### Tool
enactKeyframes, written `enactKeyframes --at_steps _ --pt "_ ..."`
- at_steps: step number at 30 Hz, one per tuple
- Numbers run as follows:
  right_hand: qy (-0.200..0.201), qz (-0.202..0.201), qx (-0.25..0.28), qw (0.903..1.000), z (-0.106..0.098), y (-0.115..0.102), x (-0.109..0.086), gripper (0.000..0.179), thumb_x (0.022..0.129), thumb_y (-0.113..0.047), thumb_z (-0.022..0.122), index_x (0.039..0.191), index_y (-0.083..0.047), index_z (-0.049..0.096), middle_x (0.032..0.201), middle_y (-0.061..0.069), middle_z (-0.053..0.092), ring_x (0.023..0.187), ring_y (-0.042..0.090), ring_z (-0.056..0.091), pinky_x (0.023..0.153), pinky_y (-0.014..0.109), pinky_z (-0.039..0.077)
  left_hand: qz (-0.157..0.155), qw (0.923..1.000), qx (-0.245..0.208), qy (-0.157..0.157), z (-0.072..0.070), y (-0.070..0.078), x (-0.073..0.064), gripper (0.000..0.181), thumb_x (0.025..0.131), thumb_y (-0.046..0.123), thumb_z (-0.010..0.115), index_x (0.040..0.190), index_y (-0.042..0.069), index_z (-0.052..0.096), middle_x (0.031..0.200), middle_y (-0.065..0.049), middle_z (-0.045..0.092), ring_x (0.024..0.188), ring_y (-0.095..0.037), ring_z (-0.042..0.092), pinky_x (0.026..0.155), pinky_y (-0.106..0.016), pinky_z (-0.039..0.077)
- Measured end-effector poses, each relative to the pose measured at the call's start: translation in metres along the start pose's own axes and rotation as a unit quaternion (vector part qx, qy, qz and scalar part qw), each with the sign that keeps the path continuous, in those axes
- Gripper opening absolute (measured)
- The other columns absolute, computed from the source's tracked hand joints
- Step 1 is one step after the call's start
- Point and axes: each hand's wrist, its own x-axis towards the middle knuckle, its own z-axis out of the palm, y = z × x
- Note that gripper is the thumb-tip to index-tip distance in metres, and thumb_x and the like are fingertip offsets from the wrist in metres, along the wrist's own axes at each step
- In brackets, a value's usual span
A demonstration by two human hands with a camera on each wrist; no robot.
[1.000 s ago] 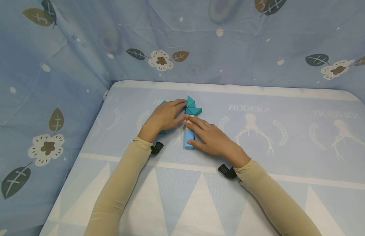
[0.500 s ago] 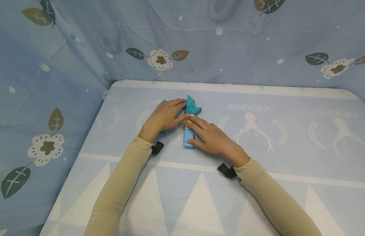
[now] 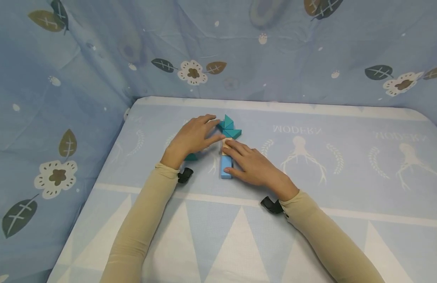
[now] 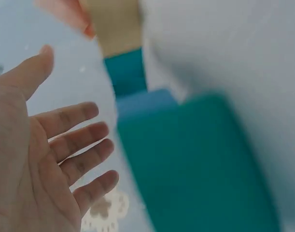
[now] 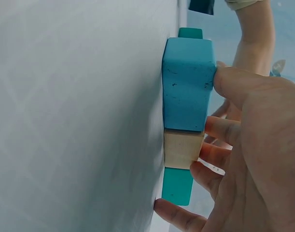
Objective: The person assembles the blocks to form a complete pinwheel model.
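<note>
A row of blocks lies on the table in the head view. Nearest the person is a blue block point(image 3: 225, 173), then a wooden block point(image 3: 225, 144), then teal triangular blocks point(image 3: 228, 122) at the far end. My right hand point(image 3: 255, 167) rests along the row's right side; in the right wrist view its thumb touches the blue block point(image 5: 186, 92) and fingertips touch the wooden block point(image 5: 182, 149). To the left, my left hand point(image 3: 191, 137) is spread beside the row. Its fingers look extended and hold nothing in the left wrist view, where a teal block point(image 4: 195, 164) looms close.
Another teal block point(image 3: 191, 157) lies under and beside the left wrist, partly hidden. A patterned cloth covers the table point(image 3: 310, 177). Blue floral curtains point(image 3: 239, 47) hang behind and at the left. A black wrist mount point(image 3: 271, 205) sits by each cuff.
My left hand has shifted slightly left and away from the row, uncovering more of the teal pieces and the teal block near its wrist. The right hand stays in place.
</note>
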Motion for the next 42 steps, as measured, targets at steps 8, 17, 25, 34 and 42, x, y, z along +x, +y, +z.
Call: enactKeyframes --at_steps 8,17,25,34,42 --pt "-0.007 0.008 0.008 0.9999 0.000 -0.001 -0.001 0.066 0.099 -0.046 0.053 0.154 -0.015 0.033 0.163 0.007 0.020 0.149 0.028 0.025 0.105 0.055 0.039 -0.065 0.9974 -0.031 0.009 -0.017 -0.040 -0.013 0.067 0.091 0.052 0.064 0.143 0.011 0.052 0.144 -0.016 0.049 0.130 -0.035 0.048 0.108 -0.052 0.038" --pt "0.000 0.004 0.007 1.0000 -0.001 0.000 -0.002 0.067 0.099 -0.046 0.054 0.154 -0.015 0.032 0.163 0.007 0.020 0.149 0.027 0.023 0.104 0.055 0.040 -0.034 0.9961 -0.033 0.075 -0.015 -0.051 -0.013 0.036 0.086 0.029 0.076 0.118 0.010 0.073 0.106 -0.009 0.069 0.089 -0.026 0.064 0.077 -0.040 0.052" --pt "-0.001 0.004 0.006 1.0000 0.001 0.002 0.000 0.067 0.099 -0.046 0.053 0.155 -0.015 0.032 0.164 0.007 0.019 0.149 0.027 0.023 0.105 0.055 0.039 -0.073 0.9954 -0.036 0.050 -0.011 -0.054 -0.011 0.041 0.088 0.033 0.074 0.123 0.011 0.070 0.107 -0.010 0.071 0.090 -0.025 0.063 0.077 -0.040 0.051" --pt "0.000 0.004 0.008 1.0000 0.001 0.001 0.000 0.067 0.099 -0.046 0.053 0.154 -0.016 0.032 0.164 0.007 0.019 0.149 0.027 0.024 0.105 0.055 0.039 -0.067 0.9951 -0.045 0.056 -0.008 -0.054 -0.010 0.035 0.090 0.028 0.072 0.120 0.010 0.071 0.093 -0.011 0.070 0.074 -0.023 0.059 0.065 -0.035 0.045" --pt "-0.002 0.008 0.010 0.9999 0.001 0.001 0.000 0.067 0.099 -0.046 0.053 0.154 -0.016 0.032 0.163 0.007 0.019 0.149 0.027 0.024 0.106 0.055 0.038 -0.065 0.9954 -0.044 0.055 -0.005 -0.050 -0.008 0.033 0.091 0.026 0.071 0.120 0.011 0.070 0.094 -0.011 0.070 0.074 -0.022 0.059 0.065 -0.034 0.045"
